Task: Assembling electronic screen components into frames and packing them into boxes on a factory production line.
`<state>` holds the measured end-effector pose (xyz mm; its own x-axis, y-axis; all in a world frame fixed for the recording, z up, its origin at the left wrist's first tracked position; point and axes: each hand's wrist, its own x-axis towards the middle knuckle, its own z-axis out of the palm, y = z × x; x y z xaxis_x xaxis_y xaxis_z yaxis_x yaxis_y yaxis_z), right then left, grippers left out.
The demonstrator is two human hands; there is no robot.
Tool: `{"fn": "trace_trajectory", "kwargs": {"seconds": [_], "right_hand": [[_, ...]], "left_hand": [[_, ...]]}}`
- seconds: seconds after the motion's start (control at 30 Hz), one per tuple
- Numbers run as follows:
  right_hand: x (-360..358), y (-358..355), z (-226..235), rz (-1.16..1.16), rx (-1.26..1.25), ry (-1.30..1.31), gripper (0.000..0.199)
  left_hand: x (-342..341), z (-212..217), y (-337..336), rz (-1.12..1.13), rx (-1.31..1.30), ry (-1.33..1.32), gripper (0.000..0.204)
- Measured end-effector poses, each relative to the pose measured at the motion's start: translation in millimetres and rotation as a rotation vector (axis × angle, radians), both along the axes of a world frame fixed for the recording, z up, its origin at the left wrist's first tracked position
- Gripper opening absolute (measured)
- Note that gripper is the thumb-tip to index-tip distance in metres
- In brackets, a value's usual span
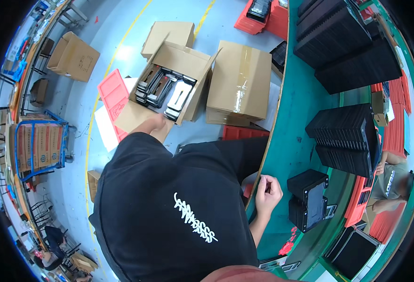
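Observation:
My left hand reaches down to the near flap of an open cardboard box on the floor to my left. Its fingers are mostly hidden, so whether it grips anything does not show. Inside the box stand rows of flat black-edged frames, with some white frames beside them. My right hand rests by the edge of the green table, fingers curled in and nothing visible in them. Nearest to it on the table are small stacks of black flat parts.
A taped carton stands beside the open box. Red trays lie around on the floor. Tall stacks of black panels fill the table's far side. Across it, a co-worker's arm shows. A blue cart carries cartons at far left.

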<state>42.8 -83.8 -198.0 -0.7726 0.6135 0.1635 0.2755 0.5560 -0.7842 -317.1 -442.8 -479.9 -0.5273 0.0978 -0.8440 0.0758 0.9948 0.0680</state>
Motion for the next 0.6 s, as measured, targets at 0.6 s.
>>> {"fn": "trace_trajectory", "kwargs": {"seconds": [0.6], "right_hand": [[-7,-8,-5,-0.15,0.044,-0.024,0.004]], "left_hand": [[-84,-63,46,0.552,0.308,-0.042,0.098]]}}
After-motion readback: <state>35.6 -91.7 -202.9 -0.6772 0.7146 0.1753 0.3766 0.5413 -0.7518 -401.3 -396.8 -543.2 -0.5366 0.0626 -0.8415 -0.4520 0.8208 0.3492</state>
